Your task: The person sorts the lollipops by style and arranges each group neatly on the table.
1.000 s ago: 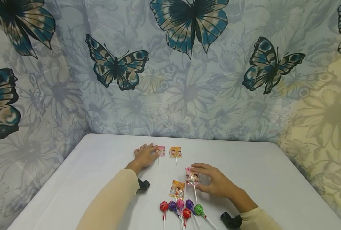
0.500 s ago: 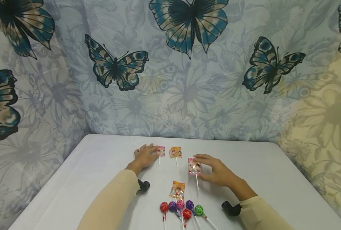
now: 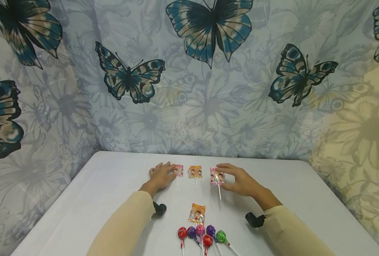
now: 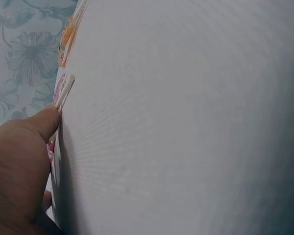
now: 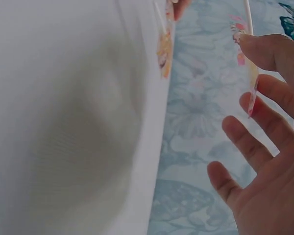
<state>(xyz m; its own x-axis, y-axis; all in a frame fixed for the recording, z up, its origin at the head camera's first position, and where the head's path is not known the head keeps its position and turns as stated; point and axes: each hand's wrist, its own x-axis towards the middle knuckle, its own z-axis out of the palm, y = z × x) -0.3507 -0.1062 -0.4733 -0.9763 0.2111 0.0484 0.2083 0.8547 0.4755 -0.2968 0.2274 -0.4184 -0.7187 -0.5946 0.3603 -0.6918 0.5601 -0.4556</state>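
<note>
My left hand (image 3: 166, 172) lies flat on the white table (image 3: 112, 185), its fingertips touching a pink flat wrapped lollipop (image 3: 178, 170). In the left wrist view the thumb (image 4: 45, 122) sits by that lollipop's stick (image 4: 64, 92). An orange flat lollipop (image 3: 195, 171) lies just right of it. My right hand (image 3: 222, 176) pinches a second pink flat lollipop (image 3: 216, 176) by its wrapper, stick pointing toward me, in line with the other two. The right wrist view shows that pink lollipop (image 5: 240, 29) at my fingertips, off the tabletop.
Another orange flat lollipop (image 3: 197, 212) lies nearer me, above a cluster of several round lollipops (image 3: 200, 234) at the front edge. A butterfly-print curtain (image 3: 189, 89) hangs behind the table. Black wrist mounts (image 3: 159, 208) sit under both sleeves.
My right hand has carried the pink flat lollipop away from me, from beside the near orange one up to the far row. The left hand has stayed put.
</note>
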